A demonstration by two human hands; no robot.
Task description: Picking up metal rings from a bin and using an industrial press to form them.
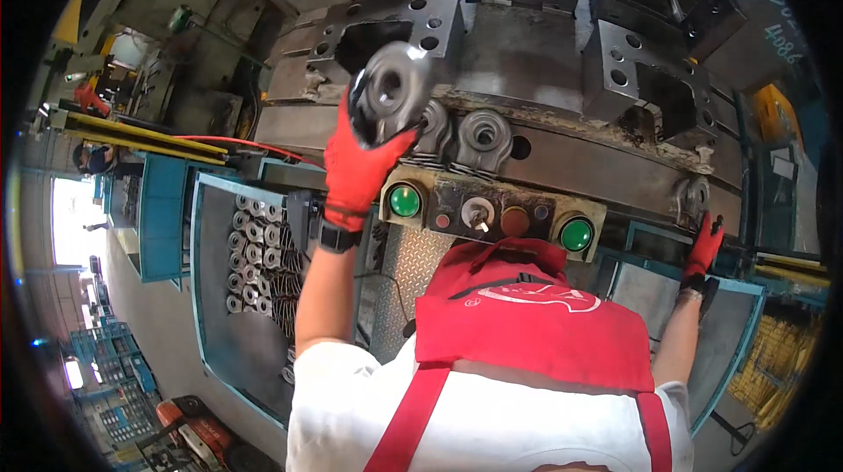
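My left hand [364, 160], in a red glove with a dark palm, grips a shiny forged metal ring part [391, 90] with a hole in its centre. It holds the part up above the near edge of the press bed, and the part is slightly blurred. Beneath and beside it, similar ring parts [485, 140] rest on the bed's edge. At the far right, my right hand [705, 248], also gloved in red, has its fingers apart at the lower edge of another metal ring part [695, 197]. Whether they touch it is hard to make out.
A control box [496, 213] with two green buttons sits in front of my body. Slotted steel die blocks [391, 28] stand on the press bed [606, 151]. On the left, a blue-framed bin [200, 296] holds several ring parts; another blue-framed bin [746, 331] is at right.
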